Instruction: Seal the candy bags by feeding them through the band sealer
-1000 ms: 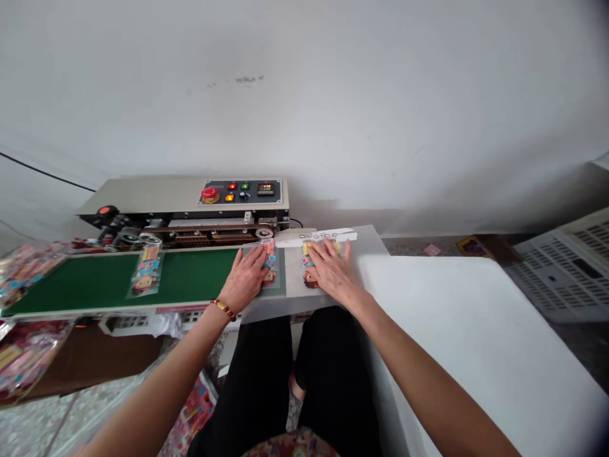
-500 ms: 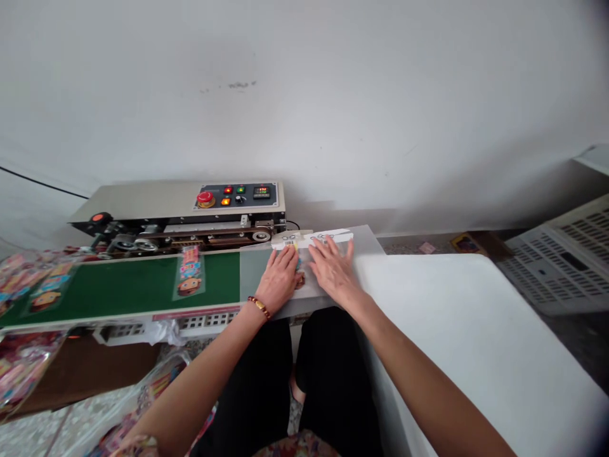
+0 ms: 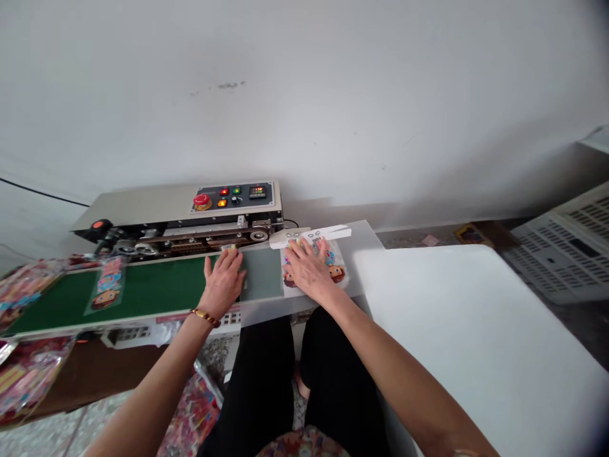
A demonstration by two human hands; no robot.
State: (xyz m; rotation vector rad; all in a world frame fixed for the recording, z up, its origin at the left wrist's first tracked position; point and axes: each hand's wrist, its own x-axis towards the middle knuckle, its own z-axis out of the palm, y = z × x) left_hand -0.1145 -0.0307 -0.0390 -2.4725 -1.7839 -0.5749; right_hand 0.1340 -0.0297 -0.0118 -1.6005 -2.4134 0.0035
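Note:
My left hand lies flat with fingers stretched out on the green conveyor belt of the sealing machine, pressing a packet that it almost hides. My right hand rests flat, fingers spread, on a small stack of clear packets with cartoon faces on the grey feed plate. Another cartoon packet rides on the belt's left part. A white guide strip lies at the far edge of the plate.
The machine's control panel shows a red button and lit lamps. Heaps of colourful packets lie at the left end and below. A white tabletop stretches to the right, with a white slotted crate beyond. My black-trousered legs are underneath.
My left hand slid left from the feed plate onto the green belt with a packet. The earlier packet travelled further left on the belt. My right hand shifted slightly left, uncovering the stack.

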